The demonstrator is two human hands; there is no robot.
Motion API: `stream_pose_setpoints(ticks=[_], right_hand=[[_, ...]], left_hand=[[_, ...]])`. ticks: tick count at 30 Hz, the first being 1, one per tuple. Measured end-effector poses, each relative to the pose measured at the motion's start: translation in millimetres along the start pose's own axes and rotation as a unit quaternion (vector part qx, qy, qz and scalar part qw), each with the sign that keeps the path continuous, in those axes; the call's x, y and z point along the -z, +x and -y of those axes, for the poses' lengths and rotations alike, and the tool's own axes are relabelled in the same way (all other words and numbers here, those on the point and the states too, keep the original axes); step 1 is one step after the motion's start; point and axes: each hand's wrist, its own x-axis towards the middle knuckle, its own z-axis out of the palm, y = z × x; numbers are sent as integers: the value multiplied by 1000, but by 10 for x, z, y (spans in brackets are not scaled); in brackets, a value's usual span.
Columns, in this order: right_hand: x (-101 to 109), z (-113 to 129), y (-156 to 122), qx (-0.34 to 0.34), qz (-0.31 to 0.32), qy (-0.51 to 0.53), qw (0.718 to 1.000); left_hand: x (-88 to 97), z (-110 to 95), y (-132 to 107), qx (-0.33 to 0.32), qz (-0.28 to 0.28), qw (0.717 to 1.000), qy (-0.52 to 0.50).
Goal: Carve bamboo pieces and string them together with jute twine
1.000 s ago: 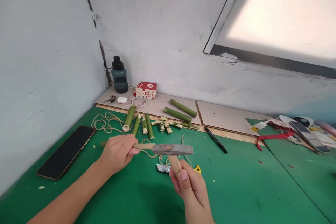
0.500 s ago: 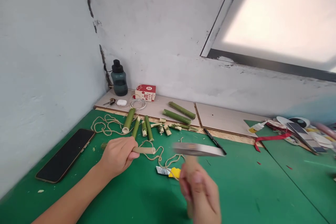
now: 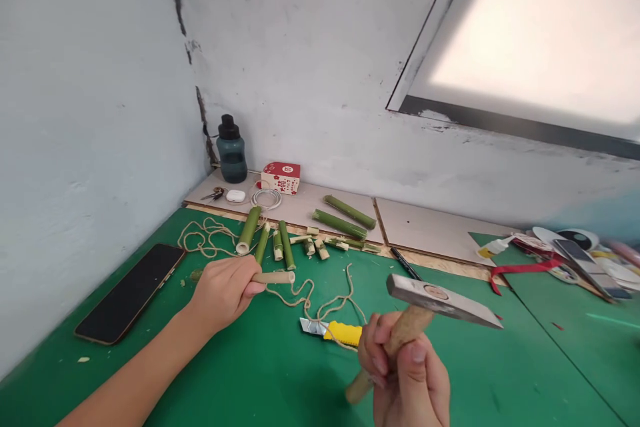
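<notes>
My left hand (image 3: 223,291) is closed around a short pale bamboo stick (image 3: 274,277), held level just above the green mat (image 3: 260,373). My right hand (image 3: 407,370) grips the wooden handle of a hammer (image 3: 440,300), whose metal head sits up and to the right, well apart from the stick. A yellow utility knife (image 3: 333,331) lies on the mat between the two hands, tangled with a loose twine cord (image 3: 310,293). Several green bamboo pieces (image 3: 285,240) lie behind the left hand.
A black phone (image 3: 131,290) lies at the left on the mat. A dark water bottle (image 3: 232,150), a red-and-white box (image 3: 281,177), a coiled white cable and keys sit on the pale board by the wall. A black pen (image 3: 404,263) and mixed clutter (image 3: 570,253) lie at the right.
The hammer head has swung from the end of the stick away to the right and my right hand has dropped lower. The yellow knife now shows. My left hand has stayed put.
</notes>
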Motion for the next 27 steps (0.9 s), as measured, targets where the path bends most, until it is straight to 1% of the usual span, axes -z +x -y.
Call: stream_pose_setpoints(ticks=[1,3,4,5,7,8,9,11,12,13,15,16,17,18,20,21,24,25,27], right_hand=[[-2,-7,-6,-12,5,-18,1000],[-2,-22,-12,-38,43,-72,996],[1,-30,-13,-32,55,-83,995],[5,-38,-12,-12,51,-73,996],[12,-55,-9,39,15,-26,999],[13,-63,-6,46,4,-17,999],[13,-70,-2,38,6,-26,999],[11,-79,7,15,55,-72,996],[12,-81,11,18,72,-87,993],[15,-79,14,36,68,-84,994],[15,-73,11,93,8,-35,995],[8,-71,5,104,-19,-22,994],[-3,-70,-2,97,-31,-29,994],[-17,-70,-10,76,-23,-50,996],[-42,-71,-24,26,16,-104,994],[-45,-72,-29,16,24,-110,993],[-23,-73,-37,54,-19,-30,998],[-13,-75,-41,56,-30,-16,998],[-3,-80,-53,24,-20,-39,999]], left_hand=[[-3,0,-4,-2,2,1000,-2],[-12,-1,-12,-2,8,1000,-3],[-17,-2,-15,-1,9,1000,-1],[-21,-4,-17,0,10,1000,0],[-26,-12,-15,-2,6,1000,0],[-26,-19,-11,-4,4,1000,-3],[-26,-25,-8,-6,4,1000,-6],[-22,-31,-1,-7,7,1000,-9],[-19,-29,0,-5,8,1000,-8],[-16,-24,1,-1,9,1000,-4],[-10,-7,-2,5,7,1000,1],[-8,2,-5,6,6,1000,1],[-5,9,-8,5,6,1000,0],[-2,14,-11,4,9,1000,0],[5,16,-11,6,15,1000,4],[9,11,-8,9,17,1000,6],[16,-21,11,10,15,1000,-5],[15,-34,17,7,12,1000,-14],[12,-51,22,2,9,1000,-27]])
